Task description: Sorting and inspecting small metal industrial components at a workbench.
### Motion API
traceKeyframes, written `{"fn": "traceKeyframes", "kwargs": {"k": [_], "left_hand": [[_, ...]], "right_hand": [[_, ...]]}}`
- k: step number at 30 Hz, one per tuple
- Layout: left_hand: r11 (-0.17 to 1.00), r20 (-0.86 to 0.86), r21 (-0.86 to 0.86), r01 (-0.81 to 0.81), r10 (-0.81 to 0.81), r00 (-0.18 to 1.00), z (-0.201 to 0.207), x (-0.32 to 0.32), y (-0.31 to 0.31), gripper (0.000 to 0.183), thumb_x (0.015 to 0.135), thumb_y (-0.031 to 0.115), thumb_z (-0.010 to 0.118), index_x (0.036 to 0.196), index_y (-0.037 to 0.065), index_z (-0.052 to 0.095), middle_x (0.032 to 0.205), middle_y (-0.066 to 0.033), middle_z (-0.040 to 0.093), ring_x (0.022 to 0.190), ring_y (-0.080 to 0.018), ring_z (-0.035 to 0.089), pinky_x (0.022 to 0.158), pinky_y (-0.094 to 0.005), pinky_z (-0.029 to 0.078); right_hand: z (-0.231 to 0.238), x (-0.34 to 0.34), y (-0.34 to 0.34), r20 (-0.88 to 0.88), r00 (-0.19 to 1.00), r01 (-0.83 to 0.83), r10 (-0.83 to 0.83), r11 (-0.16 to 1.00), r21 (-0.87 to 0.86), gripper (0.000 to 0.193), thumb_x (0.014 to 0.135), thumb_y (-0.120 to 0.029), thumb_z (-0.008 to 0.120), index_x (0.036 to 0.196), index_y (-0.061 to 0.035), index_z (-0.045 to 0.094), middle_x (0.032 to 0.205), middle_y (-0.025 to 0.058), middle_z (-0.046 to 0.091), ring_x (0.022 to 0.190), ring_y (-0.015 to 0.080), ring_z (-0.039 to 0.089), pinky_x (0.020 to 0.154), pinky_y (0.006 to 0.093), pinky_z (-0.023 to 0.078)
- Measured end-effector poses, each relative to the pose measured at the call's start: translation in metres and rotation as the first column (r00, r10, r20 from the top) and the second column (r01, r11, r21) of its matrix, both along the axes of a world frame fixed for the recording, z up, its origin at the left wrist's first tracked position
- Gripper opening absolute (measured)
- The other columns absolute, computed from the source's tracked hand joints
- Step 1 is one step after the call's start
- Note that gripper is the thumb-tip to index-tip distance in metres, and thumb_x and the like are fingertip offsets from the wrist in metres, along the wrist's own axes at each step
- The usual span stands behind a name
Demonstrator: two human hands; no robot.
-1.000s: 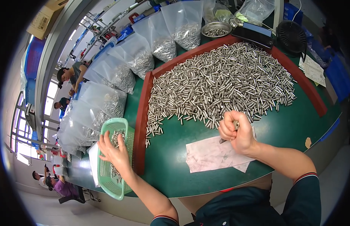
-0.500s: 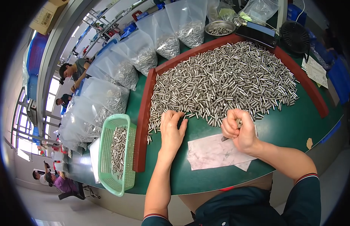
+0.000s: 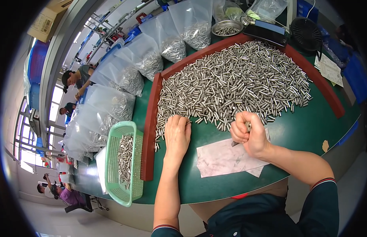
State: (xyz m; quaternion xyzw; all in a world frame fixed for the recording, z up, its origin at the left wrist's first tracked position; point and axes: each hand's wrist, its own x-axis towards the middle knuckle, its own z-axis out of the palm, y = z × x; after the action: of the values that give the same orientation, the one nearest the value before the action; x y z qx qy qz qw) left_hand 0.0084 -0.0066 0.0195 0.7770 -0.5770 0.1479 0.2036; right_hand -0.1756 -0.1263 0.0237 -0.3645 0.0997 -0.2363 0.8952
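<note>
- Green surface [image 3: 209, 189], red barrier [image 3: 148, 150]; metal pins [image 3: 235, 75] heaped at 2 o'clock, more in green basket [image 3: 137, 168] at 8.
- Pins probably light, stiff, slick, not fragile; best pinched mid-length.
- Left hand [image 3: 177, 132] at heap's 8 o'clock edge, fingers together, curled down; can't tell if pinching a pin.
- Right hand [image 3: 248, 133], heap's 6 o'clock: fist around dark-tipped object [image 3: 234, 144], mostly hidden.
- Versus a second ago: left hand off basket, now at heap.
</note>
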Motion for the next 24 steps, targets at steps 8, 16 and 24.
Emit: {"fn": "traceKeyframes", "kwargs": {"k": [8, 16, 24], "left_hand": [[0.941, -0.666, -0.316, 0.122, -0.312, 0.678, -0.002, -0.014, -0.003, 0.008, 0.076, -0.002, 0.055, 0.084, 0.000, 0.052, 0.090, -0.0080, 0.053, 0.085, -0.0162, 0.051, 0.074, -0.0260, 0.041], [0.884, -0.744, -0.454, 0.116, -0.447, 0.496, -0.007, -0.014, 0.002, 0.010, 0.079, -0.001, 0.053, 0.089, 0.002, 0.052, 0.098, -0.0073, 0.051, 0.090, -0.0144, 0.047, 0.079, -0.0251, 0.037], [0.963, -0.650, -0.205, 0.174, -0.267, 0.711, 0.013, -0.036, 0.001, 0.008, 0.074, 0.000, 0.057, 0.081, -0.001, 0.054, 0.083, -0.0069, 0.051, 0.070, -0.0135, 0.049, 0.061, -0.0242, 0.041]], "right_hand": [[0.001, -0.002, -0.001, 0.035, 0.999, 0.032, -0.034, 0.998, 0.062, 0.032, 0.084, -0.019, 0.028, 0.054, -0.0091, 0.029, 0.043, -0.0021, 0.025, 0.037, 0.0063, 0.020, 0.037, 0.0216, 0.016], [0.001, -0.002, 0.001, 0.031, 0.999, 0.018, -0.021, 0.997, 0.075, 0.032, 0.084, -0.020, 0.028, 0.054, -0.0093, 0.030, 0.042, -0.0022, 0.025, 0.037, 0.0064, 0.020, 0.036, 0.0216, 0.017], [-0.003, -0.003, 0.001, 0.033, 0.998, 0.048, -0.050, 0.997, 0.061, 0.032, 0.085, -0.020, 0.029, 0.055, -0.0092, 0.030, 0.043, -0.0022, 0.025, 0.037, 0.0060, 0.020, 0.037, 0.0217, 0.016]]}}
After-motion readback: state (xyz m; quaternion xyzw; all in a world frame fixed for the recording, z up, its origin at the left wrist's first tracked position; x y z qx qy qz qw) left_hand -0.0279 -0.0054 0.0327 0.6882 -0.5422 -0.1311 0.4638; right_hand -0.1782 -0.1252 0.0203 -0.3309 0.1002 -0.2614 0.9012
